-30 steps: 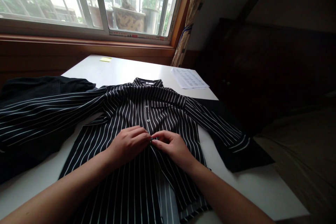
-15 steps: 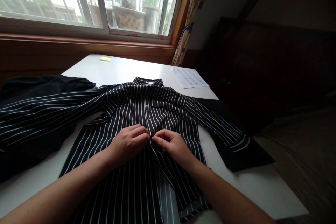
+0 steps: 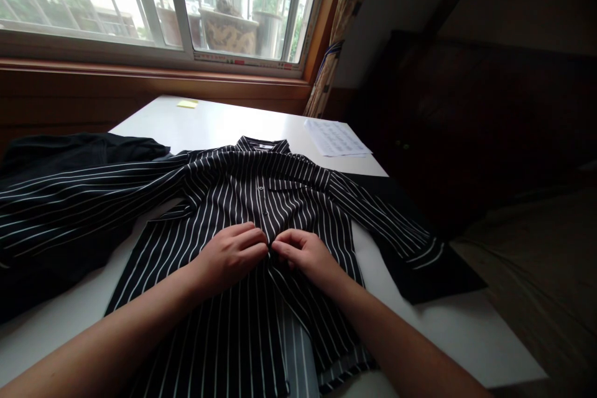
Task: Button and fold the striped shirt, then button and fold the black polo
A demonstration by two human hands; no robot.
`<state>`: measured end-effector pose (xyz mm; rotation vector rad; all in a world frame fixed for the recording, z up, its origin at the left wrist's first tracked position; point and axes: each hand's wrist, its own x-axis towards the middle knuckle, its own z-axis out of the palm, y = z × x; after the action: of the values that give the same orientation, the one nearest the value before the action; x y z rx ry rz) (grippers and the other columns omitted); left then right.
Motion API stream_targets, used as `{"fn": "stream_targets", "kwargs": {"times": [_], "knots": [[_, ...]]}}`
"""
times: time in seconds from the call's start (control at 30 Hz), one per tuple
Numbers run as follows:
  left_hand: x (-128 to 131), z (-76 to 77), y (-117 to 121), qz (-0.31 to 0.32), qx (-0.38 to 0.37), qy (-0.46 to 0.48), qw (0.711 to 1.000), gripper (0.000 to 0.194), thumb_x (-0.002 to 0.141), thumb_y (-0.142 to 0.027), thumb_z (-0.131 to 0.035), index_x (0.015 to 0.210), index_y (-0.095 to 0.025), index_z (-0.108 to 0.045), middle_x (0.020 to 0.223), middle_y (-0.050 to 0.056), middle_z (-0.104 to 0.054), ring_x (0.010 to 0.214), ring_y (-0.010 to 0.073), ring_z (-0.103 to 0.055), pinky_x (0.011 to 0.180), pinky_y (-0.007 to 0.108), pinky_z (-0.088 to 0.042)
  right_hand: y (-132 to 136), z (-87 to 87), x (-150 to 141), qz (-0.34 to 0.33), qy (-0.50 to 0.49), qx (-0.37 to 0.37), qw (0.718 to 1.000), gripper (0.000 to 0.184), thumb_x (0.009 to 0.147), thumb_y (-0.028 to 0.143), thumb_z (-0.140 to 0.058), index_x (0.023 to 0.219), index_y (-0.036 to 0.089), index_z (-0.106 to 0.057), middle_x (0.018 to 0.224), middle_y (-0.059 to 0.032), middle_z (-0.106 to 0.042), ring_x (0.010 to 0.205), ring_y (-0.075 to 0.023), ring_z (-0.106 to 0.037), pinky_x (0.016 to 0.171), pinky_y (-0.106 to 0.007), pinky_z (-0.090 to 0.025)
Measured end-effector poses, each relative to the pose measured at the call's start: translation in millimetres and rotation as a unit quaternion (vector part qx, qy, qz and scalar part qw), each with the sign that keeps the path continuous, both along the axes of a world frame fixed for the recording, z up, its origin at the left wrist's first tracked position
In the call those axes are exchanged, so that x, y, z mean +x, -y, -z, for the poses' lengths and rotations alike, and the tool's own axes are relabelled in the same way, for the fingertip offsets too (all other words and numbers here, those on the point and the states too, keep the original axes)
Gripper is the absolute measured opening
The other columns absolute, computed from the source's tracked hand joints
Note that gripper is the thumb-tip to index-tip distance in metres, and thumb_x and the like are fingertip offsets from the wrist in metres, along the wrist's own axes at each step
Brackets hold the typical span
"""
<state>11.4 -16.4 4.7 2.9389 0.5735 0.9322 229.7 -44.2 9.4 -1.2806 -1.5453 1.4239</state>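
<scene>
A black shirt with white stripes [image 3: 224, 199] lies spread face up, its collar [image 3: 263, 145] toward the window and its sleeves out to both sides. At the middle of its front placket, my left hand [image 3: 233, 252] pinches the fabric edge. Close against it, my right hand [image 3: 303, 252] pinches the opposite side of the placket, thumb and forefinger together. Whatever button sits between the fingertips is hidden. Above the hands a button [image 3: 260, 188] shows on the placket. Below them the two front edges part, baring the greyish inside of the shirt [image 3: 298, 348].
The shirt rests on a white table [image 3: 489, 336]. Dark clothing [image 3: 84, 149] is heaped at the left. Printed sheets [image 3: 338, 138] and a yellow sticky note [image 3: 187, 104] lie toward the far side. A window [image 3: 242, 6] and a tied curtain [image 3: 329, 68] stand behind.
Both hands stay at the same spot on the placket, with only a slight shift of the fingers. The second button above them has tilted and shows less clearly.
</scene>
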Motion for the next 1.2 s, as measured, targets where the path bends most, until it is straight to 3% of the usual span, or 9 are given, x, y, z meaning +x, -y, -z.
{"fn": "stream_targets", "kwargs": {"times": [0.6,1.2], "knots": [[-3.2,-2.2,-0.3,0.003,-0.017,-0.01,1.0,0.018,0.099,-0.012,-0.047,0.091,-0.018,-0.062,0.1,0.006,-0.067,0.085,0.0172,-0.058,0.074,0.03,-0.052,-1.4,-2.7,1.2,-0.007,-0.011,-0.027,1.0,0.025,0.082,0.042,-0.071,0.083,0.017,-0.066,0.071,0.0014,-0.061,0.06,-0.0108,-0.054,0.056,-0.024,-0.045],[-2.8,-2.3,-0.8,-0.015,-0.009,-0.014,1.0,0.013,0.097,-0.013,-0.052,0.089,-0.017,-0.062,0.1,0.005,-0.065,0.081,0.0158,-0.054,0.07,0.029,-0.05,-0.4,-2.6,2.3,-0.01,0.007,-0.014,1.0,0.024,0.085,0.041,-0.069,0.088,0.018,-0.069,0.076,0.0006,-0.063,0.061,-0.0108,-0.054,0.059,-0.025,-0.045]]}}
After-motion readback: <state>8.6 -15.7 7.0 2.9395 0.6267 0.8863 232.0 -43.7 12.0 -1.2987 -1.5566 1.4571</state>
